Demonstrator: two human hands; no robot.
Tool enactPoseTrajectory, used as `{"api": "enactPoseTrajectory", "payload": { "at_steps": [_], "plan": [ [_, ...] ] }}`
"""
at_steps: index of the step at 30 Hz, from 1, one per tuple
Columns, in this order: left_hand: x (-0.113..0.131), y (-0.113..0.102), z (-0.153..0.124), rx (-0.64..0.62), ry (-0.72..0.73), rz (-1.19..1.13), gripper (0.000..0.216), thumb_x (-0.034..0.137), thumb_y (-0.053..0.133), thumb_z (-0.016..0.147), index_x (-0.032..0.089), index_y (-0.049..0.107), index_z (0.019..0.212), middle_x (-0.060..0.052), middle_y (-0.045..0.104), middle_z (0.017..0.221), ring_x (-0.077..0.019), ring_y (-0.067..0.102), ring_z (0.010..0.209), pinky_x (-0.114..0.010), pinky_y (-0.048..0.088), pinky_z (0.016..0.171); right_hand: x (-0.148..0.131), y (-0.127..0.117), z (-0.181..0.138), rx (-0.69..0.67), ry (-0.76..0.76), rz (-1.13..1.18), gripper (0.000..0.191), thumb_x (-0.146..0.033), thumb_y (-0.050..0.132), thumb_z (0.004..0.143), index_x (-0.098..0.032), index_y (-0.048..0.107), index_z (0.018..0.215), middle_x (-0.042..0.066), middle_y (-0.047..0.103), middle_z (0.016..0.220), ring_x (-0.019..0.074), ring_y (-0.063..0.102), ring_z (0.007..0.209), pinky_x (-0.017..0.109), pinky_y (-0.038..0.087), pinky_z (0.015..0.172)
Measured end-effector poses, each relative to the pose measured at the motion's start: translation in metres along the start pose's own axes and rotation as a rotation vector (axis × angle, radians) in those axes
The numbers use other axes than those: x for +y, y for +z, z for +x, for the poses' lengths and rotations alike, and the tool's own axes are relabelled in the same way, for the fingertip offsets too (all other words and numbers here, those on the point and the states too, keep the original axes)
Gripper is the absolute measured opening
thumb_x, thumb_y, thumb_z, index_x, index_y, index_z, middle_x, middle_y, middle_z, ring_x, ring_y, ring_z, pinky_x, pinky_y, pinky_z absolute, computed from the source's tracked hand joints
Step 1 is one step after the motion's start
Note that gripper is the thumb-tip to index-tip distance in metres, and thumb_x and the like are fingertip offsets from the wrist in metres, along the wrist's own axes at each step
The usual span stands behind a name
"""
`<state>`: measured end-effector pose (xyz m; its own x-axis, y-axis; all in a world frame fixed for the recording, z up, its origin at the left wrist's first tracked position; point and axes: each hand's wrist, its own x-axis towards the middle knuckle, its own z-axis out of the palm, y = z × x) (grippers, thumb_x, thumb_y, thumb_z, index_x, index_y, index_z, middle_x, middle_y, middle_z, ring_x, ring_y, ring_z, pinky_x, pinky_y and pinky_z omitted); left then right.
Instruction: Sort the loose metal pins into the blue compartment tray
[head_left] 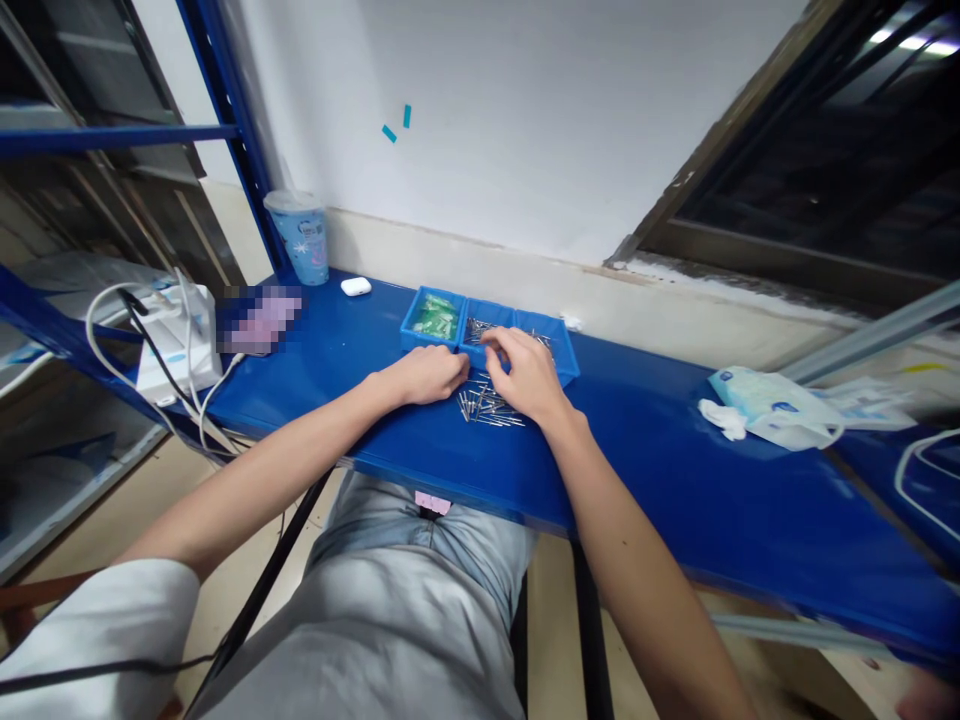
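Note:
My left hand [436,374] rests on the blue table with its fingers curled closed; whatever is inside them is hidden. Just to its right, my right hand [526,372] hovers by the front of the blue bins, its fingers bent and a small gap showing between thumb and forefinger. Below both hands lies a loose pile of thin silvery metal pins [491,408]. The left blue bin [406,330] holds small green-and-clear packets [436,318]. More metal pins [480,328] lie in the middle bin, and the right bin [570,350], partly covered by my right hand, also contains some.
A lidded blue cup [304,240] and a small white case [355,287] stand at the back left. Nearby are a blurred pink object [264,320] and a white power strip [176,345] with cables. A tissue pack [780,408] lies at right, against crumpled tissue [724,419].

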<state>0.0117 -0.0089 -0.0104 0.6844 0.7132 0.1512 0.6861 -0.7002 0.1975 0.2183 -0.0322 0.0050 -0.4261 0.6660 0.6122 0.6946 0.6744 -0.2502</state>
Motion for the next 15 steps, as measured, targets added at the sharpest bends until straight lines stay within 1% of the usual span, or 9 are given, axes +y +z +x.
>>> {"api": "enactPoseTrajectory", "payload": {
  "at_steps": [3,7,10,15],
  "plan": [
    [0.002,-0.001,-0.001,0.006,-0.004,-0.037,0.027,0.028,0.045,0.105,0.014,0.068,0.111,-0.014,0.071,0.082,-0.0281,0.069,0.071,-0.037,0.049,0.07,0.0,-0.001,-0.001,-0.02,0.042,0.001,0.019,-0.02,0.05,0.1,-0.022,0.067,0.108,0.007,0.074,0.09,0.0225,0.065,0.078,0.035,0.045,0.074],
    [0.004,-0.004,0.0,0.036,-0.038,-0.09,0.033,0.033,0.04,0.109,0.012,0.062,0.122,-0.015,0.071,0.088,-0.0288,0.07,0.076,-0.038,0.051,0.076,0.0,-0.001,-0.002,-0.048,0.054,0.014,0.015,-0.027,0.054,0.102,-0.023,0.067,0.109,0.002,0.071,0.081,0.0198,0.063,0.07,0.032,0.041,0.069],
    [0.007,-0.008,-0.001,0.084,-0.043,-0.087,0.037,0.035,0.034,0.112,0.01,0.058,0.126,-0.016,0.072,0.091,-0.0283,0.07,0.078,-0.038,0.05,0.076,0.001,-0.003,-0.001,-0.024,0.035,0.023,0.014,-0.029,0.055,0.102,-0.022,0.067,0.106,0.003,0.071,0.085,0.0191,0.062,0.072,0.032,0.042,0.071],
    [0.009,-0.012,-0.002,0.175,-0.051,-0.127,0.034,0.033,0.034,0.112,0.012,0.057,0.126,-0.011,0.07,0.084,-0.0267,0.068,0.078,-0.035,0.047,0.071,0.001,-0.005,0.0,0.016,0.019,0.0,0.016,-0.029,0.054,0.103,-0.021,0.068,0.102,0.007,0.073,0.1,0.0202,0.064,0.079,0.034,0.044,0.073]
  ]
}}
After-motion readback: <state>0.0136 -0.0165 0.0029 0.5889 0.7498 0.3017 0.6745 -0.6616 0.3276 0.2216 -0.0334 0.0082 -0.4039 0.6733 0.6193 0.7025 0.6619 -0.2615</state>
